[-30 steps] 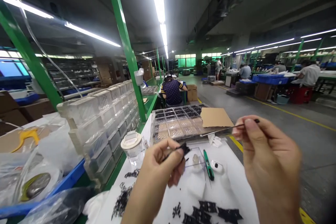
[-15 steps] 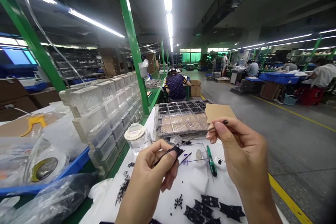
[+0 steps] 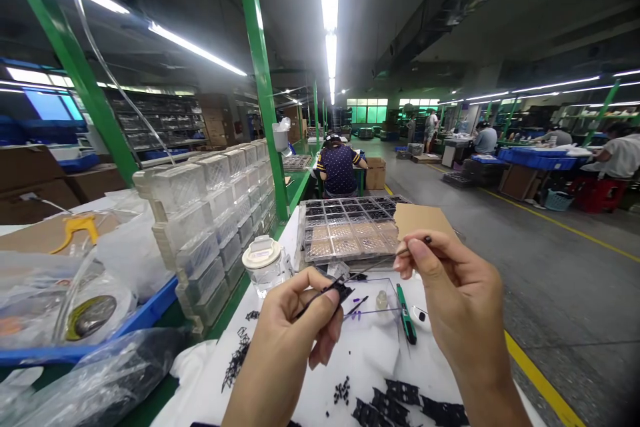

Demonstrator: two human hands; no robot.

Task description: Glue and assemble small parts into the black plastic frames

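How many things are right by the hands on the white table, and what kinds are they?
Hands: 2, left and right
Thin tool in the right hand: 1
Small black part in the left hand: 1
Green-handled tool: 1
Clear jar with white lid: 1
Tray of compartments: 1
Cardboard piece: 1
Total: 8

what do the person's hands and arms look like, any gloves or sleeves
Both the left hand and the right hand are bare: no gloves, rings or finger cots show. The forearms are uncovered down to the frame edge, with no sleeve, watch or wrist strap in view. Fingernails look short and unpainted.
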